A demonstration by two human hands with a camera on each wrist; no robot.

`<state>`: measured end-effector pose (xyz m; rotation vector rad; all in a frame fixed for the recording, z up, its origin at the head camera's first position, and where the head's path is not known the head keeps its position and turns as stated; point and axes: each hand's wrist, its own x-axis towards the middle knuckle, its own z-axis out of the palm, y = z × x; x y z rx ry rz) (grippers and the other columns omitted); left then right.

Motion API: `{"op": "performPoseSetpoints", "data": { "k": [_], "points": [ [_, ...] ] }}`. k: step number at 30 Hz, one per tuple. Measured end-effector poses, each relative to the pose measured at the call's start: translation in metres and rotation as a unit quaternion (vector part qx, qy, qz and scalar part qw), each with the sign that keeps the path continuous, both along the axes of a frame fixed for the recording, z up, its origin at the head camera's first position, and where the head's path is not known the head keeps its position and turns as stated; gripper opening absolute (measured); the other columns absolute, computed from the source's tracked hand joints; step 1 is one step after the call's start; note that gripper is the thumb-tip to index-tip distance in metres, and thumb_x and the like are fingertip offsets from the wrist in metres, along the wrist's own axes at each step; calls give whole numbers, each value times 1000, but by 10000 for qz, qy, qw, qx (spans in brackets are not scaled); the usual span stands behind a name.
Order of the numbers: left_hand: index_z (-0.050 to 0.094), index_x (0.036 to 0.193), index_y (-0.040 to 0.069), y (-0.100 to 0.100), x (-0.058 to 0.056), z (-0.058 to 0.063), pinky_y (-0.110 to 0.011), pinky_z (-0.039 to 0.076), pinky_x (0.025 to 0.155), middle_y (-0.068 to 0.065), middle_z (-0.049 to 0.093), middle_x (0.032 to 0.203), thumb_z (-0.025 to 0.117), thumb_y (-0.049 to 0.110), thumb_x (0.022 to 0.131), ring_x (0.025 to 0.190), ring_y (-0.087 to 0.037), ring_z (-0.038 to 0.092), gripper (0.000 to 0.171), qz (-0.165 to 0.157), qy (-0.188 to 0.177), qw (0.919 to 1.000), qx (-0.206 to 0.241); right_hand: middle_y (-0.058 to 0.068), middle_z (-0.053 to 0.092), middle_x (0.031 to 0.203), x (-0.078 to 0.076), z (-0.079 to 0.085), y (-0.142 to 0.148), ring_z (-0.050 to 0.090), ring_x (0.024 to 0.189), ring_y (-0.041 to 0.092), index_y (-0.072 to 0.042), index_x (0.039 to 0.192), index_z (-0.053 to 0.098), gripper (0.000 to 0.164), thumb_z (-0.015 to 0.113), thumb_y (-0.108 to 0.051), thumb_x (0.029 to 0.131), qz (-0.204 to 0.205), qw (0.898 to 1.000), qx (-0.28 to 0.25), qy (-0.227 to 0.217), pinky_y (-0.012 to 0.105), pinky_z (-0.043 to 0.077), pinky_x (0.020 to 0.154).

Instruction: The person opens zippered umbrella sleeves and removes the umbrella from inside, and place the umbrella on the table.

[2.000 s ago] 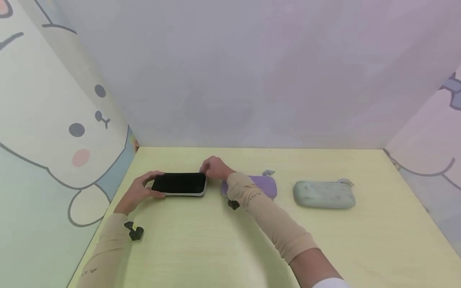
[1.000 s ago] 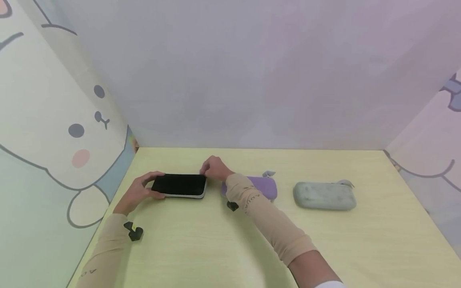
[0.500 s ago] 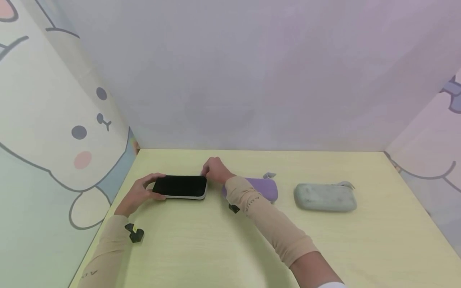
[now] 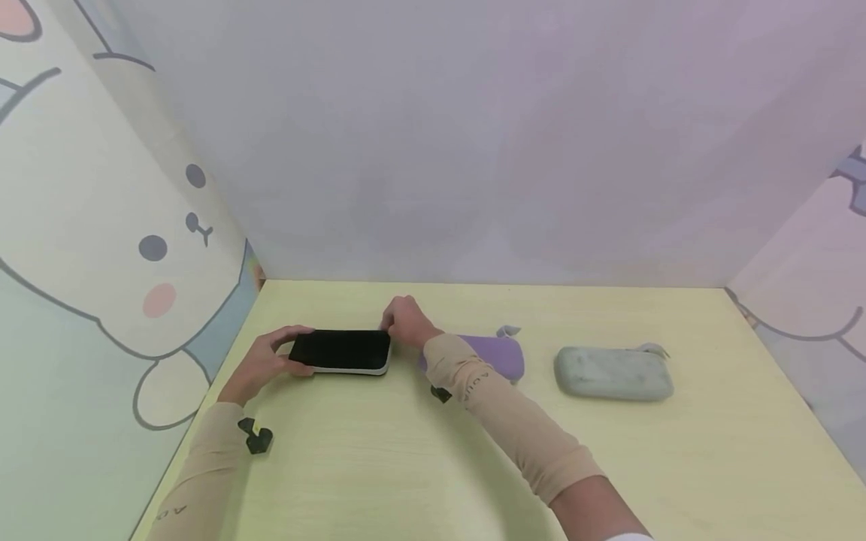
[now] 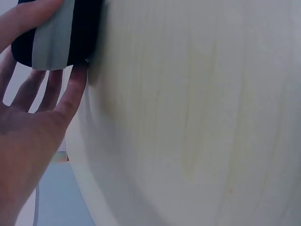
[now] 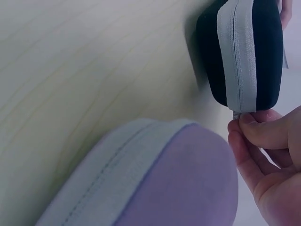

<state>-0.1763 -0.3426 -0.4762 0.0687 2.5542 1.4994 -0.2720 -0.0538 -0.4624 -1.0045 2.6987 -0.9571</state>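
Observation:
A black zippered case (image 4: pixel 341 351) with a pale zip band lies at the left of the table. My left hand (image 4: pixel 260 364) grips its left end, thumb at the near side and fingers at the far side. At the far right corner, my right hand (image 4: pixel 409 321) pinches the zip's pull tab (image 6: pixel 236 115) between thumb and index finger. The band on the case's end (image 6: pixel 237 56) looks closed in the right wrist view. Beside my right hand is a purple zippered case (image 4: pixel 497 355), partly hidden by my sleeved forearm.
A grey-green zippered case (image 4: pixel 612 373) with a fabric pull lies farther right on the pale yellow table (image 4: pixel 379 466). A plain wall (image 4: pixel 473 150) rises behind the table. Side panels (image 4: pixel 81 225) with cartoon drawings stand at left and right.
Both hands keep the same hold on the black case, and the cases stay in place. Only the head view has shifted slightly.

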Motion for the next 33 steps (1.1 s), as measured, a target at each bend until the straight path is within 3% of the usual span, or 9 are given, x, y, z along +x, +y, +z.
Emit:
{"op": "performPoseSetpoints", "data": {
  "k": [8, 14, 19, 26, 33],
  "points": [
    [56, 129, 16, 0, -4, 1, -59, 22, 105, -7, 46, 139, 87, 14, 65, 138, -30, 23, 72, 5, -8, 9999, 109, 4, 72, 82, 6, 11, 3, 65, 85, 18, -5, 78, 76, 19, 64, 9, 77, -171, 9997, 145, -68, 23, 50, 74],
    [57, 128, 17, -1, -2, 3, -59, 24, 104, -5, 48, 137, 88, 18, 63, 137, -29, 25, 72, 4, 59, 9999, 99, 2, 70, 73, 11, 11, 5, 54, 67, 11, -5, 66, 75, 19, 65, 9, 76, -253, 9995, 187, 81, 19, 43, 64],
    [57, 128, 18, -3, 0, 0, -59, 24, 104, -5, 49, 136, 88, 20, 62, 137, -30, 26, 72, 45, 80, 9999, 110, 1, 68, 67, 13, 10, 7, 48, 62, 10, -3, 62, 72, 20, 64, 8, 75, -228, 9996, 147, 53, 19, 42, 64],
    [58, 127, 16, -1, 0, 0, -59, 24, 104, -6, 49, 136, 89, 19, 61, 137, -31, 26, 73, 68, 30, 9999, 123, 2, 72, 79, 19, 14, 10, 63, 80, 15, -4, 70, 76, 22, 61, 11, 75, -352, 9991, 202, -79, 22, 49, 73],
    [59, 126, 17, -1, -1, 0, -58, 25, 104, -4, 50, 136, 89, 19, 61, 138, -31, 24, 72, 88, 42, 9999, 38, 6, 71, 85, 24, 17, 11, 64, 90, 21, -4, 74, 76, 22, 60, 12, 74, -422, 9988, 220, -73, 27, 50, 81]
  ]
}}
